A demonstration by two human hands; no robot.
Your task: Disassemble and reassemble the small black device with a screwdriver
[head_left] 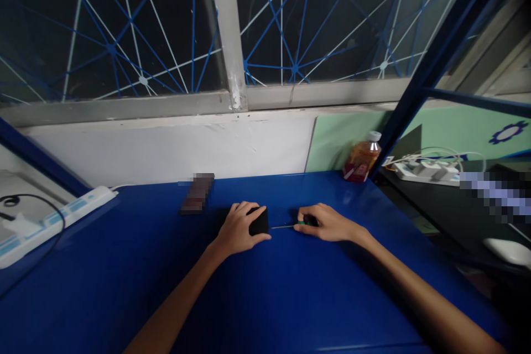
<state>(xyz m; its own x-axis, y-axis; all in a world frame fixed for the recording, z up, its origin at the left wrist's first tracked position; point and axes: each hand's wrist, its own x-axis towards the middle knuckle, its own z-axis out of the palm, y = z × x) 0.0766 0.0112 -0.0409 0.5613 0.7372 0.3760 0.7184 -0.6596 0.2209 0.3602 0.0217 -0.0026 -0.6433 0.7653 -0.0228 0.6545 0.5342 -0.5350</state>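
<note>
My left hand point(240, 228) is closed over a small black box-shaped object point(260, 221) on the blue table, with its fingers across the top and the thumb along the near side. My right hand point(329, 222) grips a screwdriver point(310, 221) by its black and green handle. The thin metal shaft lies level and points left at the black object's right side. Whether the tip touches that side I cannot make out. A dark brown blurred rectangular thing point(198, 193) lies beyond my left hand.
A white power strip point(89, 202) with a dark cable runs along the table's left side. At the back right corner stands a drink bottle point(365, 157) by a blue metal post. Another power strip point(431, 171) and a white mouse point(508, 250) rest on the black desk at right.
</note>
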